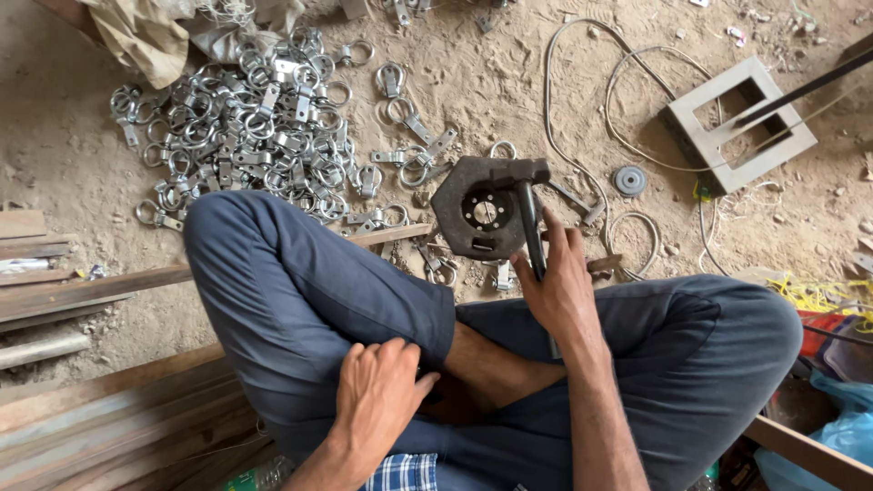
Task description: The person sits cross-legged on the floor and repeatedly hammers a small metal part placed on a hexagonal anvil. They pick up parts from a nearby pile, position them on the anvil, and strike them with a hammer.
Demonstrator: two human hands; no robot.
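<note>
While your left hand [377, 395] rests flat and empty on your knee, your right hand [559, 291] grips the hammer [527, 209] handle, head resting on the dark steel block [473, 209].

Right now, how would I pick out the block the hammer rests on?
Start at the heap of shiny ring clamps on the dirt. Just right of it, before the crossed legs, lies the dark anvil block under the hammer. Unlike its bright neighbours, it is black, flat, many-sided, with a central ring of holes.
</note>
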